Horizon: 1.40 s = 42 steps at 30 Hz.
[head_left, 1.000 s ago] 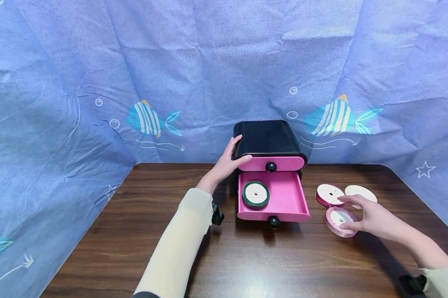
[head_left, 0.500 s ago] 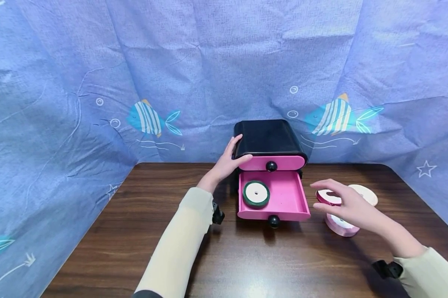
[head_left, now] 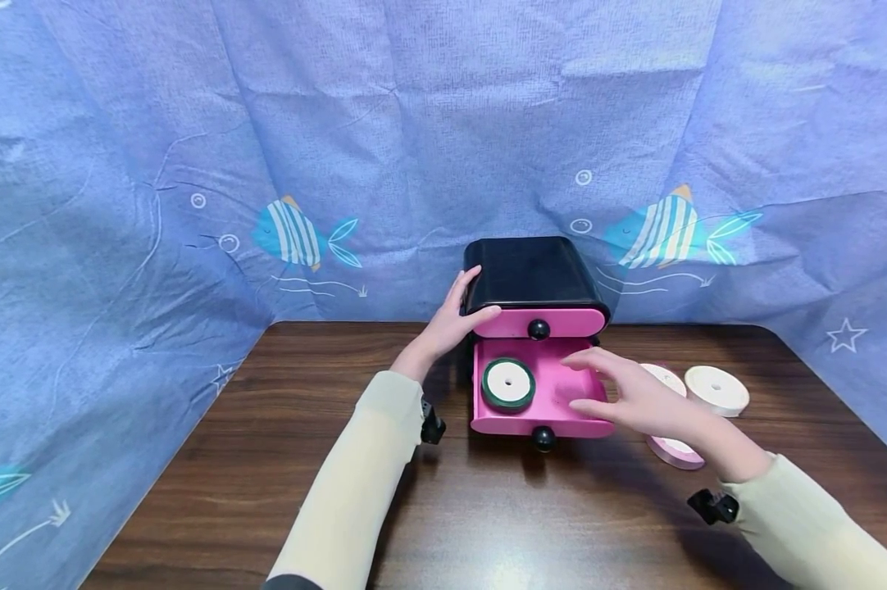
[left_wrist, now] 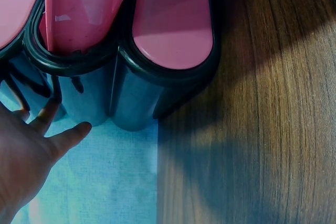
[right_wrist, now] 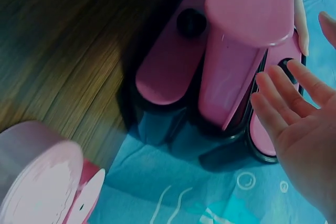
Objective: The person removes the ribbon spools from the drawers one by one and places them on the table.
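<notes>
A black cabinet (head_left: 532, 270) with pink drawer fronts stands at the table's back, seen in all views. My left hand (head_left: 443, 328) rests against its left side, fingers extended and thumb near the front edge. One pink drawer (head_left: 557, 389) is pulled out, and a dark green ribbon spool (head_left: 508, 385) lies flat in its left part. Over the drawer's right side hangs my right hand (head_left: 650, 401), its fingers and thumb spread with nothing between them. That hand partly covers the magenta ribbon spool (head_left: 665, 377) and the pale pink ribbon spool (head_left: 675, 453) on the table.
A cream ribbon spool (head_left: 718, 389) lies at the right, beside the magenta one. The top drawer (head_left: 510, 323) is closed. Black round knobs (head_left: 543, 439) stick out from the drawer fronts. Behind the wooden table (head_left: 325, 426) hangs a blue fish-print cloth (head_left: 414, 164).
My right hand has moved left from above the ribbon spools to over the pulled-out drawer, holding nothing. My left hand has stayed on the cabinet, and the green spool has not moved.
</notes>
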Each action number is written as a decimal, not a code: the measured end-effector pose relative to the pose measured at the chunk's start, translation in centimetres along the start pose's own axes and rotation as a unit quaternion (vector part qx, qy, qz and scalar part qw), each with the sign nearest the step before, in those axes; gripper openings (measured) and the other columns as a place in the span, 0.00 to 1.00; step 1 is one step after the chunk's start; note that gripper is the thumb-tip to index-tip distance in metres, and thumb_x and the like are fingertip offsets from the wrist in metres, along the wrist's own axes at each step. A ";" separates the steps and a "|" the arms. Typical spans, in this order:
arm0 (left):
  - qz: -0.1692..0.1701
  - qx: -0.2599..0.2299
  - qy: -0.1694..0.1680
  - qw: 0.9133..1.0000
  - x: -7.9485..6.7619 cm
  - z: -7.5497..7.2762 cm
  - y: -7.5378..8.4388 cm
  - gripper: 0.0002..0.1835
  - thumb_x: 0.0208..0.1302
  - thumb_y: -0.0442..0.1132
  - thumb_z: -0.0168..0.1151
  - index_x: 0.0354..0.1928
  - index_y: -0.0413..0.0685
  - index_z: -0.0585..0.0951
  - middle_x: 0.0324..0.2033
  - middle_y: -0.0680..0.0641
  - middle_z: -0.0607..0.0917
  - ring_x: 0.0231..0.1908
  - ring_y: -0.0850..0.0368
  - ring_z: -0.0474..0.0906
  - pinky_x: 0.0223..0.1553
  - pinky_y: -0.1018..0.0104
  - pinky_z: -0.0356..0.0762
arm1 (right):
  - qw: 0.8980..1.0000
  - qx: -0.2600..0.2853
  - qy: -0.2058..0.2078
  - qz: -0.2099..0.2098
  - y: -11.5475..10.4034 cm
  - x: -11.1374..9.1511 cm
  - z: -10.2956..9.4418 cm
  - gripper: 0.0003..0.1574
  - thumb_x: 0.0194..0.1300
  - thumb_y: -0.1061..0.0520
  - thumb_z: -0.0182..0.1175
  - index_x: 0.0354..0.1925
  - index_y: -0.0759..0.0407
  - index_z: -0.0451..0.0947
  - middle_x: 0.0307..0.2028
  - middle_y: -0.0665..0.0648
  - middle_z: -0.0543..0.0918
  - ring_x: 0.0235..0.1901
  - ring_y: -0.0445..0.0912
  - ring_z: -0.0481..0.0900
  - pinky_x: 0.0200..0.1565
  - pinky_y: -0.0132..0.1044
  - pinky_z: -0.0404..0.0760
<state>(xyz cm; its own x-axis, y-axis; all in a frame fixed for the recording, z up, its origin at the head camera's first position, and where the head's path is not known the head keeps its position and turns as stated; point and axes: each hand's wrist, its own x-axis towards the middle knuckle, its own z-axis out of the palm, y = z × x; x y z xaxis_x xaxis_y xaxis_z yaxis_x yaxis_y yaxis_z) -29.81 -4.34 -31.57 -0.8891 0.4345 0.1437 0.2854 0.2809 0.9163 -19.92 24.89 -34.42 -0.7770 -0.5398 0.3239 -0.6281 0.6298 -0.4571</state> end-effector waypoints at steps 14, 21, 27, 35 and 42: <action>0.032 0.010 0.042 0.999 2.1 0.7 -3.6 0.42 0.63 0.55 0.63 0.74 0.76 0.53 0.76 0.50 0.38 0.74 0.55 0.38 0.66 0.41 0.48 | 0.996 0.071 -0.053 -0.013 -0.2 3.4 2.5 0.45 0.56 0.47 0.72 0.66 0.62 0.67 0.60 0.59 0.74 0.58 0.54 0.74 0.58 0.54 0.69; 0.031 0.011 0.043 0.999 2.0 0.9 -3.5 0.42 0.63 0.55 0.63 0.74 0.75 0.53 0.76 0.50 0.38 0.74 0.54 0.37 0.67 0.41 0.47 | 0.994 0.083 -0.064 -0.019 -0.5 4.4 3.5 0.49 0.53 0.47 0.75 0.66 0.64 0.66 0.59 0.59 0.75 0.59 0.53 0.73 0.59 0.50 0.69; 0.034 0.010 0.046 0.998 2.0 0.9 -3.4 0.41 0.63 0.54 0.63 0.74 0.74 0.53 0.76 0.49 0.38 0.74 0.55 0.37 0.67 0.41 0.47 | 0.996 0.057 -0.067 -0.012 -0.4 4.9 4.1 0.50 0.53 0.44 0.74 0.67 0.62 0.65 0.59 0.60 0.74 0.58 0.54 0.73 0.58 0.53 0.70; 0.026 0.003 0.032 0.999 1.8 0.6 -3.1 0.42 0.64 0.55 0.63 0.75 0.75 0.52 0.76 0.51 0.37 0.74 0.55 0.36 0.67 0.40 0.46 | 0.997 0.027 -0.071 -0.006 -0.4 5.9 4.8 0.52 0.51 0.42 0.75 0.68 0.60 0.65 0.59 0.60 0.75 0.58 0.53 0.72 0.59 0.52 0.69; 0.007 -0.008 0.003 1.000 0.6 0.1 -0.8 0.44 0.66 0.49 0.62 0.77 0.62 0.49 0.76 0.49 0.34 0.74 0.51 0.34 0.67 0.40 0.44 | 0.997 0.021 -0.074 -0.020 -0.5 6.5 5.2 0.51 0.50 0.46 0.76 0.67 0.62 0.66 0.59 0.61 0.75 0.57 0.53 0.73 0.58 0.51 0.70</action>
<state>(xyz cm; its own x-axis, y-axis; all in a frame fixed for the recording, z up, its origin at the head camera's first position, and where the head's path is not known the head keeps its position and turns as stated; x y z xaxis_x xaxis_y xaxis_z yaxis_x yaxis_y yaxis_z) -30.52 -4.24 -32.26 -0.8872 0.4335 0.1580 0.2913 0.2607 0.9204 -24.46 18.20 -36.42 -0.7340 -0.6431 0.2182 -0.6541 0.5832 -0.4816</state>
